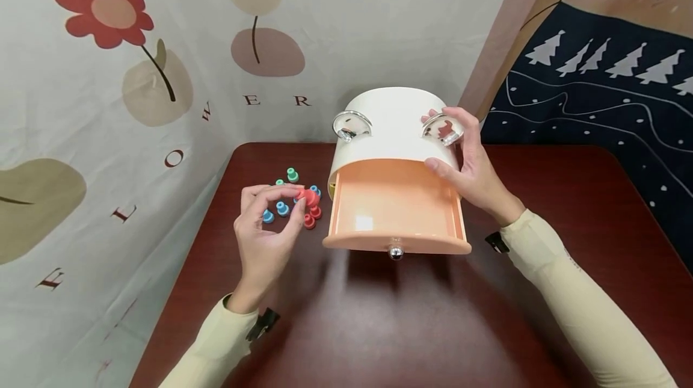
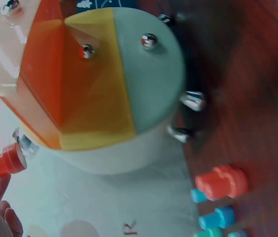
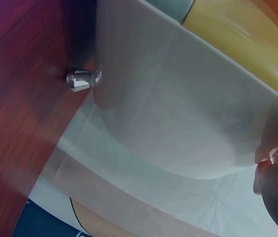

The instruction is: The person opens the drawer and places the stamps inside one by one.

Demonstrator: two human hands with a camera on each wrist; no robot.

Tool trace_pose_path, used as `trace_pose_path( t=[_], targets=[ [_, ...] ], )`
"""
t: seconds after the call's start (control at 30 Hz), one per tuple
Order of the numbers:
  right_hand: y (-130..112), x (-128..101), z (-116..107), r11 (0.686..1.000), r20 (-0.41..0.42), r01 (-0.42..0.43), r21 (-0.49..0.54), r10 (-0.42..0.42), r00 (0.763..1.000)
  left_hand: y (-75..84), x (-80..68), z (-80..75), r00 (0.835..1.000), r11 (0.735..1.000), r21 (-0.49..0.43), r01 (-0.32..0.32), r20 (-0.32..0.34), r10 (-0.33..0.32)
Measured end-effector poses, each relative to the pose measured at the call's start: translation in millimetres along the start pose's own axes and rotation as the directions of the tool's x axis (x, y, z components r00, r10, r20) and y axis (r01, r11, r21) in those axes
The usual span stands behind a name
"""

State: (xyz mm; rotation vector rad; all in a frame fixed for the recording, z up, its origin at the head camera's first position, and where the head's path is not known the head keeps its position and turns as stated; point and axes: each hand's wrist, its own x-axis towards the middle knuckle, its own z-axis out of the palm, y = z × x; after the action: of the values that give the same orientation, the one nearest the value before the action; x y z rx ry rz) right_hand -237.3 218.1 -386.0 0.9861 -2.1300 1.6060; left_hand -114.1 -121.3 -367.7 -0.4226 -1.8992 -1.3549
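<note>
My left hand (image 1: 264, 234) pinches a small red toy stamp (image 1: 311, 198) between thumb and fingertips, left of the drawer cabinet. In the left wrist view the red stamp's pale round end (image 2: 21, 157) faces the cabinet. The cabinet has a rounded white body (image 1: 395, 117) with silver ear-like rings on top. Its peach top drawer (image 1: 397, 201) is pulled out, and the part of its floor in sight is bare. My right hand (image 1: 473, 165) grips the cabinet's upper right side, thumb on the front edge and fingers by the right silver ring (image 1: 443, 129).
Red stamps (image 1: 309, 221), blue stamps (image 1: 282, 208) and green stamps (image 1: 292, 174) stand left of the cabinet, partly behind my left hand. Below the peach drawer are orange, yellow (image 2: 97, 98) and green (image 2: 151, 74) fronts. A printed curtain (image 1: 325, 15) hangs behind the dark table (image 1: 390, 328).
</note>
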Motion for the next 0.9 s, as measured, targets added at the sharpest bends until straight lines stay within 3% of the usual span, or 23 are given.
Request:
trace_pose_path(
  t=[0.2,0.4,0.7,0.9],
  targets=[
    [0,-1,-1,1.0,0.0,-0.004,-0.002,0.004,1.0,-12.6,0.7,17.7,0.996,0.994,-0.089,-0.066,0.06,0.072],
    [1,1,1,1.0,0.01,0.008,0.01,-0.008,1.0,-19.4,3.4,25.3,0.982,0.989,-0.114,-0.091,0.155,0.108],
    [0,3,1,1.0,0.0,0.006,0.006,-0.006,1.0,-22.0,13.1,32.9,0.945,0.989,-0.14,-0.038,0.318,0.081],
    [0,2,-1,1.0,0.001,0.013,-0.002,-0.013,1.0,-26.7,16.1,41.8,0.933,0.994,-0.109,-0.016,0.355,0.054]
  ],
)
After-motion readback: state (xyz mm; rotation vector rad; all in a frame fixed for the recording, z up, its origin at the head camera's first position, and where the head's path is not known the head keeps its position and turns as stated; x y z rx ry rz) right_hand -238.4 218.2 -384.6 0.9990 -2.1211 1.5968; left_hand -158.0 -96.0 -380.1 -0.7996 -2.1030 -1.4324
